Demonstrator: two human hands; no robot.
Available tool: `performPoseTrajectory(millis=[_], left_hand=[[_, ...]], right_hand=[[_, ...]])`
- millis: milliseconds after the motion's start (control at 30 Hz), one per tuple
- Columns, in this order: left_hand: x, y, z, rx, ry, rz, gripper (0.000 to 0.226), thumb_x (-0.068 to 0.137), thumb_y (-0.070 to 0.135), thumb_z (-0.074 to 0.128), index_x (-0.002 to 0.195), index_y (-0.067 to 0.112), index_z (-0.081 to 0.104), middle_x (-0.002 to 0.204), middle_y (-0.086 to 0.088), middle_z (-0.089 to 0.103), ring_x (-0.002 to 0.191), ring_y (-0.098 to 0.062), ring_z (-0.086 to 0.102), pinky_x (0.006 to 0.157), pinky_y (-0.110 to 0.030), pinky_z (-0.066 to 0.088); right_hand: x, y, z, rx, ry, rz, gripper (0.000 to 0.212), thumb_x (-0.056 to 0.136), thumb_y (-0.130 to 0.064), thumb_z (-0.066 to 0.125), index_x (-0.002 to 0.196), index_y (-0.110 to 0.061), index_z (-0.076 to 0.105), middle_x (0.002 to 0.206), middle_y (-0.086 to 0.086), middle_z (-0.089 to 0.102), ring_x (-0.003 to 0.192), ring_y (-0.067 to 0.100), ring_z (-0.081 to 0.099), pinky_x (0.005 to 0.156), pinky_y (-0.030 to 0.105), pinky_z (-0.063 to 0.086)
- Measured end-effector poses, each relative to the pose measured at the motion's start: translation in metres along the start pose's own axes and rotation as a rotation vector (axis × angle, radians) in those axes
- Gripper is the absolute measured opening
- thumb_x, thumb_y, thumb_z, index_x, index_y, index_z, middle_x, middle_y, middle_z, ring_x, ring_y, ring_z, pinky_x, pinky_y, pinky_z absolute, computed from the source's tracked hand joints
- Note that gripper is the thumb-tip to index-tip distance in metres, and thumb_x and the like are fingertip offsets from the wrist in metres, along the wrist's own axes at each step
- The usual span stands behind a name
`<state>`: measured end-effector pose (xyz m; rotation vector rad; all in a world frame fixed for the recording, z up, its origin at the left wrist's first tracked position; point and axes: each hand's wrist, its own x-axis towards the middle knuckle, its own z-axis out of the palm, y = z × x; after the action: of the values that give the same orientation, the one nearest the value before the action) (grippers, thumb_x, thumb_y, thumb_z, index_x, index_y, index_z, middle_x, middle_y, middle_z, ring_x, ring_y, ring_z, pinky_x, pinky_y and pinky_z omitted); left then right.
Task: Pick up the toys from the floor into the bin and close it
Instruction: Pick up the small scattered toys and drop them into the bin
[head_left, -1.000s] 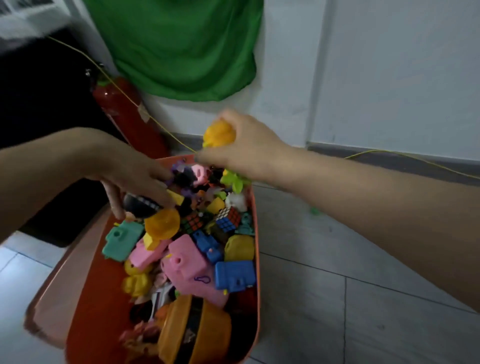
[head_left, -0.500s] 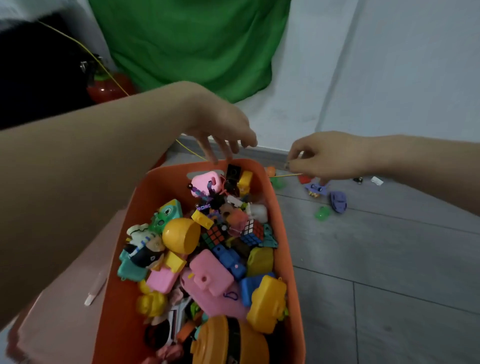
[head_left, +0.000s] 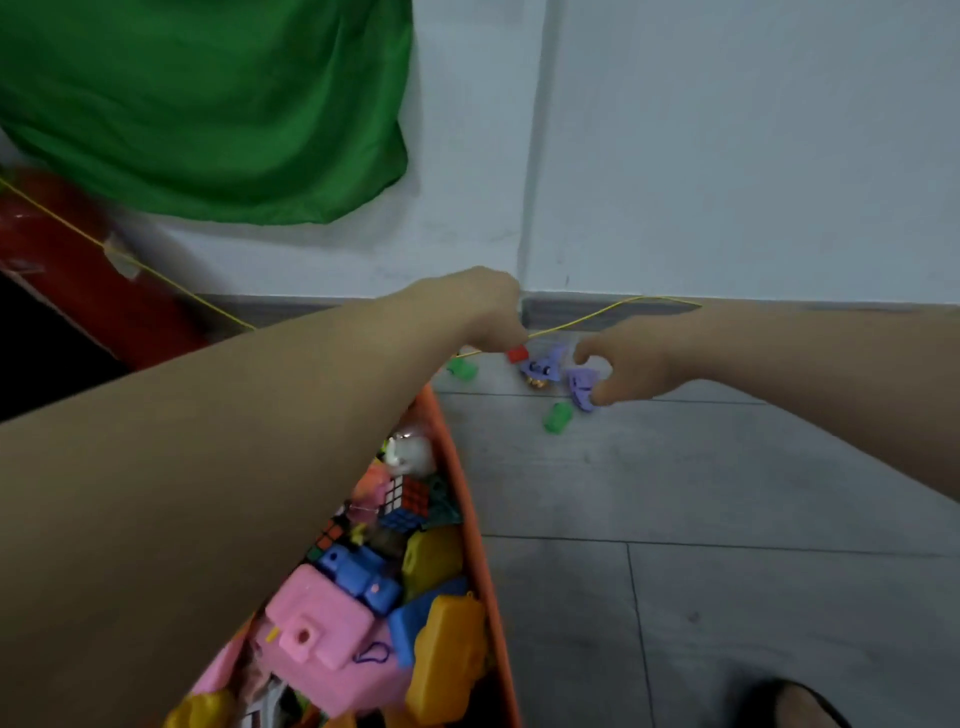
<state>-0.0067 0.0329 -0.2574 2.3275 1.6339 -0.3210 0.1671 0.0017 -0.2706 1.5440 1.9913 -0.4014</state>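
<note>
Toys still lie scattered on the grey floor (head_left: 675, 467) by the far wall, just past the far end of the orange bin (head_left: 470, 499), which is already heaped with plastic pieces. Both hands reach over there. The right hand (head_left: 631, 364) is curled with thumb and fingers closing round a purple toy (head_left: 582, 384); the toy sits right at the fingertips, on the side nearest the bin, so I judge this to be the start of a pinch, though whether it is lifted off the floor I cannot tell. A second purple toy (head_left: 543, 364), with small wheels, lies just beside it toward the left hand, between the two hands. The left hand (head_left: 488, 312) is bent down at the wrist with its fingers curled over a small red piece (head_left: 518, 354); the fingertips are hidden behind the knuckles, so I cannot tell if they actually hold it. A green toy (head_left: 557, 417) lies near the right hand, on the near side, and another green piece (head_left: 461, 370) lies close to the bin's far end, nearer the left hand. A yellow cord (head_left: 613, 310) runs along the floor under the left hand. The bin is near both hands, so the carry back looks short.
</note>
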Motion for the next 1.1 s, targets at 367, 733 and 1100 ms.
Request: performPoseTrajectory(millis=[367,733,1100], left_hand=[[0.07,0.06,0.096,-0.019,-0.295,-0.134,0.116,0.072,0.053,0.077,0.154,0.036,-0.003,0.157,-0.017,0.015,0.137,-0.04,0.036,0.108,-0.049,0.035],[0.14,0.081,0.155,-0.248,-0.319,-0.217,0.113,0.069,0.075,0.064,0.15,0.049,-0.011,0.161,-0.008,-0.011,0.146,-0.042,0.003,0.113,-0.055,0.027],[0.151,0.075,0.184,0.035,-0.047,-0.152,0.07,0.091,0.054,0.05,0.149,0.033,0.016,0.15,-0.015,0.019,0.125,-0.043,0.036,0.091,-0.047,0.045]], right_hand=[[0.083,0.113,0.11,0.425,0.034,0.178,0.087,0.088,-0.055,0.06,0.156,-0.031,0.011,0.16,0.014,0.016,0.145,0.033,0.025,0.116,0.042,0.027],[0.171,0.152,0.117,0.568,0.251,0.122,0.068,0.094,-0.049,0.053,0.153,-0.034,0.023,0.149,0.021,0.019,0.133,0.041,0.041,0.113,0.039,0.033],[0.209,0.132,0.133,0.33,0.483,-0.019,0.041,0.094,-0.046,0.052,0.129,-0.024,0.053,0.125,0.016,0.042,0.11,0.041,0.047,0.095,0.041,0.042]])
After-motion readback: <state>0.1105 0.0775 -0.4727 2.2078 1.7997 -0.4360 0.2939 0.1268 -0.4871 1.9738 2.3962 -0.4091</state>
